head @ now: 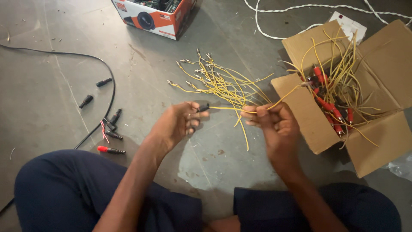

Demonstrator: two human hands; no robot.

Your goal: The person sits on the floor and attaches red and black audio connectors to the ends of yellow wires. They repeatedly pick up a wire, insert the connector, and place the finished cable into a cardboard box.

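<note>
**Yellow lead stretched between two hands over a grey floor**

Yellow and thin, a plastic-sheathed wire lead (227, 108) runs almost level from left to right, its long axis bridging both hands. The left hand (178, 122) pinches a small black cylindrical plug sleeve (202, 107) at the wire's near end; the right hand (274, 124) pinches the same wire between thumb and fingertips, its tail arcing up toward the open brown cardboard box (309, 116) of tangled yellow leads with glossy red plugs. Just beyond the hands, a loose fan of yellow leads with bare metal tips (214, 79) lies on the scuffed concrete floor (51, 94). Spare black sleeves (112, 122) sit well to the left.
</note>
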